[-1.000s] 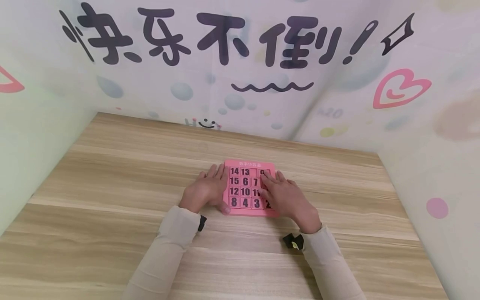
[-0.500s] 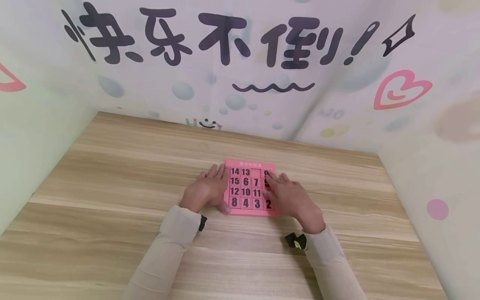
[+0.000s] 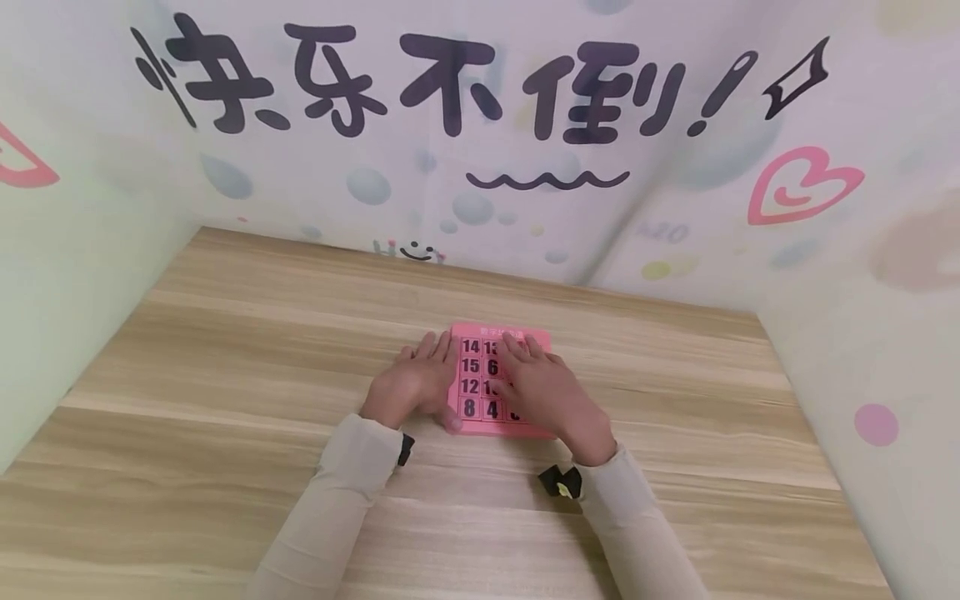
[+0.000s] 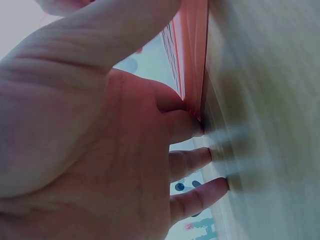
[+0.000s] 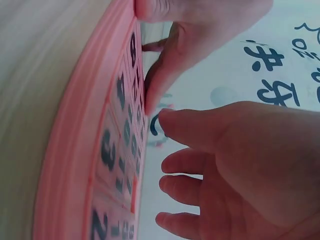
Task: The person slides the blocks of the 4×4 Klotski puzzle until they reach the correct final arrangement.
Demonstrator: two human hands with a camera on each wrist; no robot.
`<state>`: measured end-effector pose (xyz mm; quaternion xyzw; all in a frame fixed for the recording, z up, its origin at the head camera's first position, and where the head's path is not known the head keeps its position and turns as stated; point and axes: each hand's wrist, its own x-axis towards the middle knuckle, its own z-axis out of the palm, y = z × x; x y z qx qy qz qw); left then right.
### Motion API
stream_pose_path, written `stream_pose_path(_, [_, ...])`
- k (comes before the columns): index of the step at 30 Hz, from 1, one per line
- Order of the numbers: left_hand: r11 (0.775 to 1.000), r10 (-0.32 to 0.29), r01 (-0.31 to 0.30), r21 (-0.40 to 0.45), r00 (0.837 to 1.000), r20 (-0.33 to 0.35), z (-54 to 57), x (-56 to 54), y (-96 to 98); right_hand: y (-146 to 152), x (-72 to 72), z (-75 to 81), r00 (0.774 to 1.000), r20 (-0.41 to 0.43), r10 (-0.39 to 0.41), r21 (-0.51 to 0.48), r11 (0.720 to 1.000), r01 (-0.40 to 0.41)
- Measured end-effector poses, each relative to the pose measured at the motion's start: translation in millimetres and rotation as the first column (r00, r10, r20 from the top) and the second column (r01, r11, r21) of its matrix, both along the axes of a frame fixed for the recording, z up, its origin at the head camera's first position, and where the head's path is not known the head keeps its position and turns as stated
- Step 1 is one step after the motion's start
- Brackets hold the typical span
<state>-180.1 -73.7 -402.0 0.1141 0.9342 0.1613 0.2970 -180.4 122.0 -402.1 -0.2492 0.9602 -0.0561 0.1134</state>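
A pink number slide puzzle [image 3: 491,428] lies flat on the table, its black-numbered tiles in rows. My left hand [image 3: 412,382] rests along its left edge, fingers fairly straight, the thumb at the near left corner. In the left wrist view, the fingertips [image 4: 218,186] reach down to the table beside the puzzle's side wall [image 4: 194,55]. My right hand [image 3: 553,393] is over the right half and covers many tiles. Seen from the right wrist, its fingers [image 5: 182,190] are spread and apart from the tiles [image 5: 107,150], holding nothing.
The wood-grain table [image 3: 285,333] extends around the puzzle on all sides. Behind it stands a pale printed backdrop [image 3: 315,183] with large black characters, and pale walls close off both sides. A black band with a small bow [image 3: 561,482] is at the right wrist.
My right hand has moved left from the right-hand column to above the middle of the puzzle, covering more tiles. The left hand and the puzzle have stayed in place.
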Motion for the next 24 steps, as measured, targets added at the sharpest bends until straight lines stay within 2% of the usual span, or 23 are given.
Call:
stream_pose_path(10, [1.0, -0.004, 0.004, -0.009, 1.0, -0.005, 0.1, 0.3, 0.6, -11.7, -2.7, -11.0, 1.0, 0.016, -0.007, 0.075, 0.997, 0.006])
stream_pose_path(24, [1.0, -0.014, 0.014, -0.015, 1.0, -0.002, -0.5, -0.5, 0.4, -7.0, -4.0, -8.6, 0.999, 0.037, -0.027, 0.062, 0.998, 0.024])
